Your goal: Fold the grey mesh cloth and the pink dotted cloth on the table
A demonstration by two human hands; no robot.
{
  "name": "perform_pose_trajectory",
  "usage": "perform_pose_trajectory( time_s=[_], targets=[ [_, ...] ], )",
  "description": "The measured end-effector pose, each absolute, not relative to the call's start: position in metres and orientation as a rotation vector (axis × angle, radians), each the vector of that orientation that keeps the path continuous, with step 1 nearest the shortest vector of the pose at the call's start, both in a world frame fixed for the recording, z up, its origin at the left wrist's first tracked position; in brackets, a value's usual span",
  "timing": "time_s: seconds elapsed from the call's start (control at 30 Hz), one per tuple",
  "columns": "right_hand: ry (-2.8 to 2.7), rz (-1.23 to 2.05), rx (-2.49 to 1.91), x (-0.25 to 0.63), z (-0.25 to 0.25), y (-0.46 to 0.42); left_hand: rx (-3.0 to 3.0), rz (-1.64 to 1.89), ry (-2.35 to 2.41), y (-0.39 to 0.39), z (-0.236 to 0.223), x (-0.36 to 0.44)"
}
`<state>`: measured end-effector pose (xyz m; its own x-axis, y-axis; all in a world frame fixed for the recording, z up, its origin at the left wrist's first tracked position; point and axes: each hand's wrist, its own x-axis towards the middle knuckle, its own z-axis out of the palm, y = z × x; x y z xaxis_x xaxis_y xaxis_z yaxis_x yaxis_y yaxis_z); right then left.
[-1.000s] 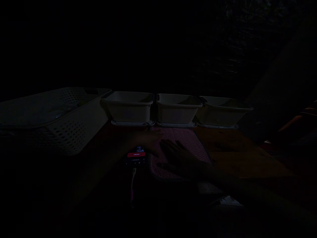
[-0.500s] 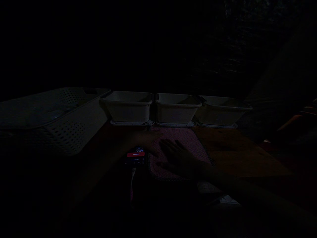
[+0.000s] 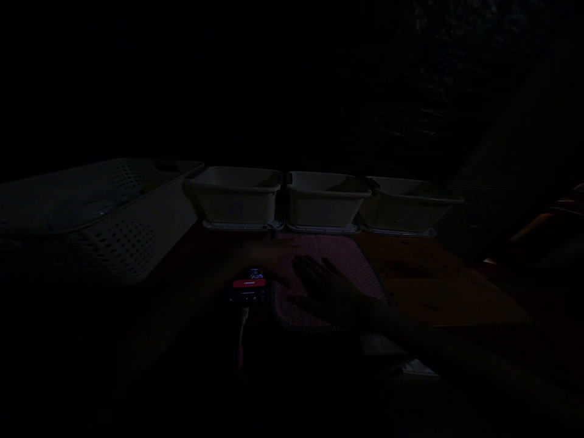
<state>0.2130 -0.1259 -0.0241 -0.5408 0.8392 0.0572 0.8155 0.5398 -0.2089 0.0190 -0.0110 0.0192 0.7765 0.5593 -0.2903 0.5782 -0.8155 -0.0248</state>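
A person's open hands lie flat on a pink cloth [image 3: 349,258] on a dim tabletop [image 3: 438,289], gripping nothing: the right hand [image 3: 326,289] angled inward, fingers extended, the left hand [image 3: 271,258] across the cloth's left edge, beside a lit phone [image 3: 249,287].

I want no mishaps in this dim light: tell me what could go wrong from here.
The left hand is close to the lit phone, so a sideways move might knock it. The cable at the phone's near end could snag and tug it. The right hand, spread over the pink mat, might shift it if it slides.
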Motion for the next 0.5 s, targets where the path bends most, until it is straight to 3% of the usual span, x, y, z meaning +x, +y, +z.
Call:
perform_pose_trajectory(
  time_s=[0.5],
  targets=[
    [-2.632,0.232,-1.41,0.212,-0.02,-0.127,2.954,-0.35,0.891,0.007,0.015,0.014]
  ],
)
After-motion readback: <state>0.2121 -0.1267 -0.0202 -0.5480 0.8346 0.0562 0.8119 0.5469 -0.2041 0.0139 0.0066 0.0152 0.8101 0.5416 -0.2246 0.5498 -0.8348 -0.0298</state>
